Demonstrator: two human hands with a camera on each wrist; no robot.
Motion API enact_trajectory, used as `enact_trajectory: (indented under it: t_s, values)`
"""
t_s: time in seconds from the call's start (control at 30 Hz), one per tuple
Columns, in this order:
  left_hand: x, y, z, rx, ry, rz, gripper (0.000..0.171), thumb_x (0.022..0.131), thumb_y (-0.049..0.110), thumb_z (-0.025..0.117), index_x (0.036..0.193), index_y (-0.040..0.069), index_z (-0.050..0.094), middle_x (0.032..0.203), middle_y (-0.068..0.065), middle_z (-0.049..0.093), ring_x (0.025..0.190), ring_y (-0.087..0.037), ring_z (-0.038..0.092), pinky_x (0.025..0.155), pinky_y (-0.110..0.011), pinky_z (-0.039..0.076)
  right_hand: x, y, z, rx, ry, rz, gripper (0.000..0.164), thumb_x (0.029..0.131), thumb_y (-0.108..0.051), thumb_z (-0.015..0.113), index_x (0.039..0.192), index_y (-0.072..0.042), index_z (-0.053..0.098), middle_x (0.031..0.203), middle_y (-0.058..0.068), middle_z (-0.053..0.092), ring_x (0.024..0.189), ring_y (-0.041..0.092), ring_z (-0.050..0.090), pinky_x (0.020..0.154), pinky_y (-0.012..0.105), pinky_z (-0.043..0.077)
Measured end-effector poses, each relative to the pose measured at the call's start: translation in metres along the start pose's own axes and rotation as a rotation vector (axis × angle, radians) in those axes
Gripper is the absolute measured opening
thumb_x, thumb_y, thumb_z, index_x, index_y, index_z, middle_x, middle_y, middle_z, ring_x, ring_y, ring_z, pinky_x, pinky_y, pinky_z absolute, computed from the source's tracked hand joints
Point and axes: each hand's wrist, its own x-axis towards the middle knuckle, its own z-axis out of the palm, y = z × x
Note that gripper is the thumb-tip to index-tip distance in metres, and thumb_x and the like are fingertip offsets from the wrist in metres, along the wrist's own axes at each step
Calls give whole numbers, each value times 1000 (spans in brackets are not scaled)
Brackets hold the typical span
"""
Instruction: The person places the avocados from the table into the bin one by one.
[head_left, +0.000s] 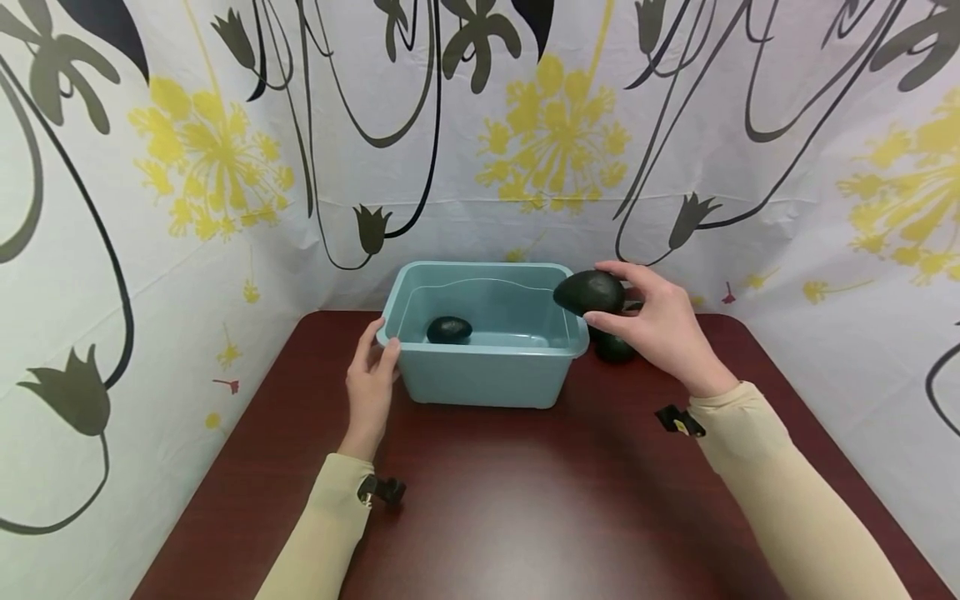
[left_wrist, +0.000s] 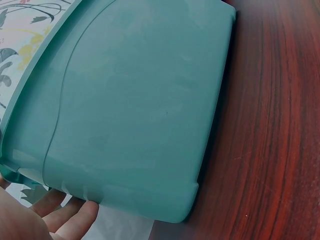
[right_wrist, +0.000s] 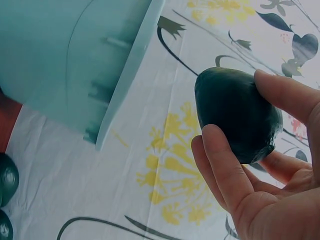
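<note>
A dark green avocado (head_left: 589, 292) is pinched between the thumb and fingers of my right hand (head_left: 660, 325), raised at the right rim of a teal plastic tub (head_left: 483, 377). The right wrist view shows the same avocado (right_wrist: 237, 115) clear of the tub wall. Inside the tub, toward its left, lies another avocado (head_left: 449, 330). My left hand (head_left: 369, 392) grips the tub's left front corner, thumb on the outer front side. In the left wrist view the fingers (left_wrist: 75, 220) curl at the tub's edge.
Beside the tub on the right, partly hidden under my right hand, at least one more avocado (head_left: 613, 348) lies on the dark red wooden table (head_left: 480, 500). A patterned white cloth (head_left: 450, 175) hangs behind and around the table.
</note>
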Motion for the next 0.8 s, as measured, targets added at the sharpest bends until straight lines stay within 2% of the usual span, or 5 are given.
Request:
enact_trajectory:
  t_s: [0.2,0.37,0.6,0.8]
  values:
    - [-1,1,1,6,-4,-4,56,101,37,63,152,27,45,139,-11,54,122,-26,56,99,-54,47,3,-5,11,48,-41,-10,64,81,-45,84,139,-39,56,136,-9,56,104,19,66,81,44,55]
    - [0,0,0,-2,4,0,57,99,41,64,151,28,46,137,-11,55,121,-27,57,99,-56,47,5,-7,19,55,-73,-18,67,80,-45,85,140,-36,56,136,-10,56,105,17,66,84,43,54]
    - [0,0,0,-8,10,-3,54,100,35,64,151,28,47,137,-11,54,120,-28,57,99,-57,46,5,-6,28,29,-98,-30,69,80,-44,86,141,-29,57,130,-8,57,102,16,63,85,44,53]
    - [0,-1,-1,-10,2,-6,54,100,36,64,151,29,46,137,-11,54,120,-26,57,99,-55,47,5,-6,29,12,-111,-28,68,79,-44,86,140,-33,57,129,-9,57,104,19,61,84,43,51]
